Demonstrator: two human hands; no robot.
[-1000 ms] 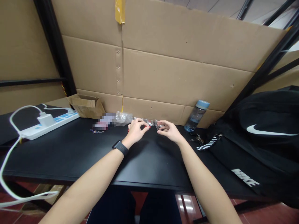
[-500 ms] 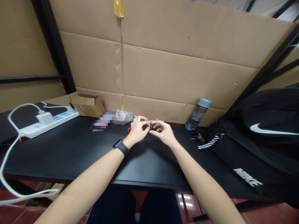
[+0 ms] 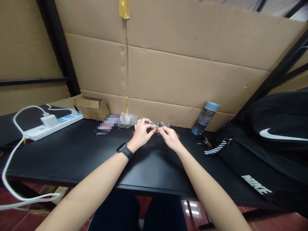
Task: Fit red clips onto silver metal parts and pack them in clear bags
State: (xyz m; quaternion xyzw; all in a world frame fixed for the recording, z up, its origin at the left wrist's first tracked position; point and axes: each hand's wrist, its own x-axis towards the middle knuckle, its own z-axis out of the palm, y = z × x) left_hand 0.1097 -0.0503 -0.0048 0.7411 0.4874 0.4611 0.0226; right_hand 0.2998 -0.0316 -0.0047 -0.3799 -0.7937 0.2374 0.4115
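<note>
My left hand [image 3: 141,132], with a dark watch on its wrist, is closed in a pinch on a small shiny metal piece [image 3: 156,127] above the black table. At the same piece, the thumb and fingers of my right hand [image 3: 170,137] are pressed together. The fingers partly cover it, and its kind is too small to make out. Bits of red [image 3: 133,132] show beside my left hand. Just behind the hands lie small clear plastic packets [image 3: 164,124] with some red in them.
To the left are a white power strip [image 3: 36,134] with cables, an opened cardboard box [image 3: 92,107] and crumpled clear plastic [image 3: 127,119]. A water bottle [image 3: 204,119], keys [image 3: 206,142] and a black bag [image 3: 284,154] stand on the right. A cardboard wall [image 3: 173,77] closes the back.
My right hand's fingers were spread apart around the piece and have now closed together at it. My left hand keeps its pinch. The view has shifted slightly.
</note>
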